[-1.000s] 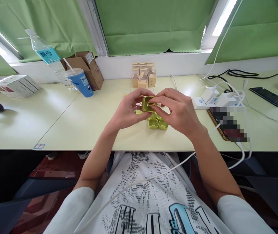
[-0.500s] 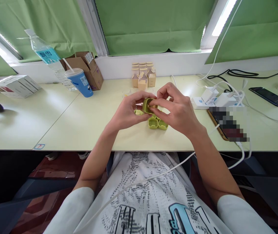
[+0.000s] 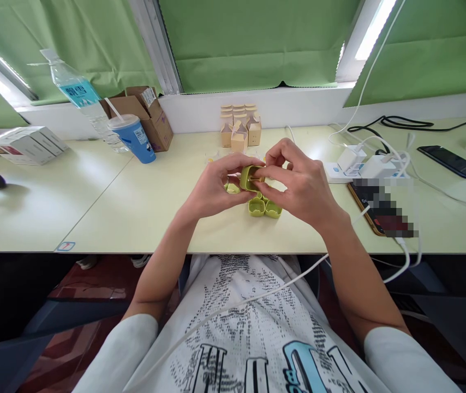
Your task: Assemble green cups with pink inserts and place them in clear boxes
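My left hand [image 3: 212, 188] grips a small green plastic case [image 3: 248, 177], held just above the pale table [image 3: 135, 213]. My right hand [image 3: 302, 183] meets it from the right, thumb and forefinger pinched at the case's open side on something small I cannot make out. Under the hands, several more green cases [image 3: 263, 208] lie on the table. A stack of small tan cardboard boxes [image 3: 240, 126] stands behind them, near the wall.
A blue cup with a straw [image 3: 132, 138], a water bottle [image 3: 81, 98] and a brown carton [image 3: 151, 115] stand at the back left, a white box [image 3: 26, 144] further left. On the right are white chargers and cables [image 3: 366, 164], one phone [image 3: 382, 210] and another [image 3: 454, 162].
The green case has tilted slightly between my hands and my right fingers have shifted on its open side. Both hands stay in the same place.
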`<state>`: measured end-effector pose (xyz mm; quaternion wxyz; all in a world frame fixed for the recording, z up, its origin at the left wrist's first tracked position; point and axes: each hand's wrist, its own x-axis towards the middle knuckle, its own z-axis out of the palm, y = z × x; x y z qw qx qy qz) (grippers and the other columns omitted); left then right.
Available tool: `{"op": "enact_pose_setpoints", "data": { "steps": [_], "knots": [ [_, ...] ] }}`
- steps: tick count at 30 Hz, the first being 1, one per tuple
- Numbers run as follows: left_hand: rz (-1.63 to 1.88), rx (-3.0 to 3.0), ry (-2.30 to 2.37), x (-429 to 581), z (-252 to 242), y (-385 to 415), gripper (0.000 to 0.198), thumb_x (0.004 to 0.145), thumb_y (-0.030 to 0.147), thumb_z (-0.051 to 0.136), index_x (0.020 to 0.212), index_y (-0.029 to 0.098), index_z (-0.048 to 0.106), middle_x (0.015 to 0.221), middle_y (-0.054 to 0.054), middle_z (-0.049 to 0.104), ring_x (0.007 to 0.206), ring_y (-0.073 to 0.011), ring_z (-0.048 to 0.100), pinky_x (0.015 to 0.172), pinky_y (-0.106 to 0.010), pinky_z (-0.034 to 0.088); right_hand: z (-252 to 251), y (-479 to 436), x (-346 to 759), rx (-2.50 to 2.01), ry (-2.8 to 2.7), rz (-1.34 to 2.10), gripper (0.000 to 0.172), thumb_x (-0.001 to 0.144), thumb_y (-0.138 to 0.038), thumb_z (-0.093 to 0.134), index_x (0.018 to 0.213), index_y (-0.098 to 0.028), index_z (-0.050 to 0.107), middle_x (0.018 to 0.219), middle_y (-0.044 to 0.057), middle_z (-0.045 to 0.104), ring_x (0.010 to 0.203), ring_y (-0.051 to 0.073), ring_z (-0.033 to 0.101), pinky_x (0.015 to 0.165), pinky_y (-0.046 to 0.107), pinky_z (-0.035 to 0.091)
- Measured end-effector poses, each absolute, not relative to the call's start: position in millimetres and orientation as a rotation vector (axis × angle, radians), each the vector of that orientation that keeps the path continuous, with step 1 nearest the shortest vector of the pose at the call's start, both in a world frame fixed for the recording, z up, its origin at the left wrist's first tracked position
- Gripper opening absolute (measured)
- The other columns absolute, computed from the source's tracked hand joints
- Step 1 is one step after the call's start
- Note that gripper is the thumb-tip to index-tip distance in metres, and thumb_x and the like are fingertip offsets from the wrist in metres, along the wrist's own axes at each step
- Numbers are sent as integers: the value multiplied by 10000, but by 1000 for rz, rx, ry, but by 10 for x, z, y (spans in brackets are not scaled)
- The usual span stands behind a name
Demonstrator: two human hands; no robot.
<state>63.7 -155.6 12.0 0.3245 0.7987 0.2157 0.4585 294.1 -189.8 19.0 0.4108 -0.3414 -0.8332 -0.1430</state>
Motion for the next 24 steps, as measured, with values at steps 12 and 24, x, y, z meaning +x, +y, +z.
{"op": "enact_pose_setpoints", "data": {
  "steps": [12, 24],
  "knots": [
    [1162, 2098, 600, 606, 128, -1538, 497, 763, 231, 954, 1256, 270, 903, 1173, -87, 824, 976, -201, 770, 793, -299, 666, 127, -1772, 2949, -719, -2113, -131, 139, 1083, -289, 713, 1019, -263, 834, 1115, 99, 680, 935, 244, 685, 700, 411, 582],
    [1166, 1994, 538, 619, 143, -1558, 537, 789, 279, 1008, 1308, 278, 868, 1259, -71, 847, 1043, -202, 813, 895, -295, 720, 178, -1779, 3028, -750, -2092, -95, 125, 1068, -363, 774, 1162, -340, 852, 1207, 97, 692, 924, 253, 695, 701, 439, 621]
  ]
}}
